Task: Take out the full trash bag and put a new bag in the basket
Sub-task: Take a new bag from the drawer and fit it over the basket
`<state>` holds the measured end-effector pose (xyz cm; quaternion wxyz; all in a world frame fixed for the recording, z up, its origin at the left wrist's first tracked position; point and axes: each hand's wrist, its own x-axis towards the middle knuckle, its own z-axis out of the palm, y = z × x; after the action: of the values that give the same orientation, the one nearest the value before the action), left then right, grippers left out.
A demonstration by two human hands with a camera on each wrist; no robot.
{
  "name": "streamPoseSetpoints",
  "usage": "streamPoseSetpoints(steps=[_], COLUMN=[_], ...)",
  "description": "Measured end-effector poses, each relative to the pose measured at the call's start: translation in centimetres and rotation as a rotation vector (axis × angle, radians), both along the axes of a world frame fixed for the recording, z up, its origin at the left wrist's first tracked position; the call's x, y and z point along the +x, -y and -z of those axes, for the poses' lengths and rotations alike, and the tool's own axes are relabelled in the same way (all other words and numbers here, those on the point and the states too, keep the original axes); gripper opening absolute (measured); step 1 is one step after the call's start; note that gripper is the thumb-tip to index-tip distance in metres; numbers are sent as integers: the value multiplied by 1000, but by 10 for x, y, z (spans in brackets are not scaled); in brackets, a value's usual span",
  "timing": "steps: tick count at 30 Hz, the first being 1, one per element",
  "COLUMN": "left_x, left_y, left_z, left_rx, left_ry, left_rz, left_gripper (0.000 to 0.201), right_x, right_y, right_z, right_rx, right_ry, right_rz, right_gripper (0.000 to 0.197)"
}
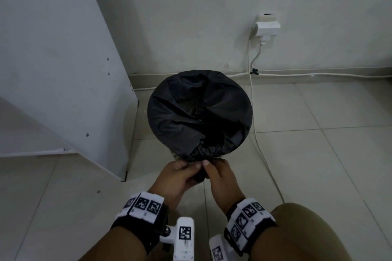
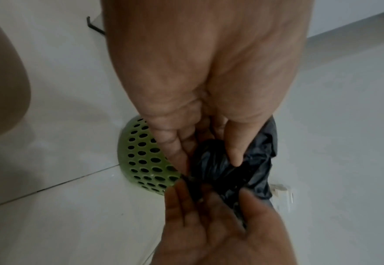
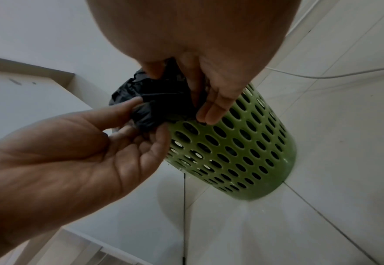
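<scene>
A black trash bag [image 1: 199, 112] is stretched over the mouth of a green perforated basket [image 3: 231, 152] standing on the tiled floor. At the near rim the bag's edge is gathered into a crumpled bunch [image 2: 211, 161]. My left hand [image 1: 192, 168] pinches that bunch from the left. My right hand [image 1: 209, 167] pinches it from the right, its fingertips [image 3: 206, 116] at the basket's rim. The two hands touch each other over the bunch. In the head view the bag hides nearly all of the basket.
A white cabinet panel [image 1: 63, 70] stands just left of the basket. Behind it a wall socket [image 1: 267, 25] holds plugs, and a white cable [image 1: 258, 140] runs down past the basket's right side. My knee [image 1: 297, 229] is at lower right.
</scene>
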<state>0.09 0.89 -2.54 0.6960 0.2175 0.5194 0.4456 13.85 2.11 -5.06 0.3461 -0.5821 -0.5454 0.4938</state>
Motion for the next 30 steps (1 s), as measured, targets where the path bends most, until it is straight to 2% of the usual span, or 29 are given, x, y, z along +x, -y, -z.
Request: streamPoseSetpoints(steps=[3, 6, 16, 18, 22, 23, 25, 27, 30], left_x=[7, 15, 12, 6, -11, -14, -16, -18, -16], left_y=[0, -2, -7, -8, -16, -18, -21, -21, -15], left_z=[-1, -4, -1, -3, 5, 5, 8, 19, 25], left_rx=[-9, -30, -108, -101, -72, -70, -104, -161, -184], left_ry=[-5, -107, -284, -352, -519, -531, -446, -260, -81], left_rz=[57, 67, -22, -30, -34, -24, -48, -116, -184], left_gripper=[26, 29, 17, 19, 41, 35, 2, 22, 15], right_x=[-4, -5, 6, 7, 15, 17, 15, 13, 13], right_y=[-1, -8, -15, -16, -17, -16, -12, -9, -7], right_z=[-6, -5, -9, -9, 2, 3, 3, 4, 4], right_rx=[-68, -133, -80, -36, 115, 149, 180, 175, 100], right_ry=[-13, -22, 9, 70, 311, 340, 388, 360, 237], right_rz=[-51, -13, -122, -159, -118, -83, -33, -20, 49], right_gripper=[32, 28, 29, 25, 21, 17, 13, 14, 35])
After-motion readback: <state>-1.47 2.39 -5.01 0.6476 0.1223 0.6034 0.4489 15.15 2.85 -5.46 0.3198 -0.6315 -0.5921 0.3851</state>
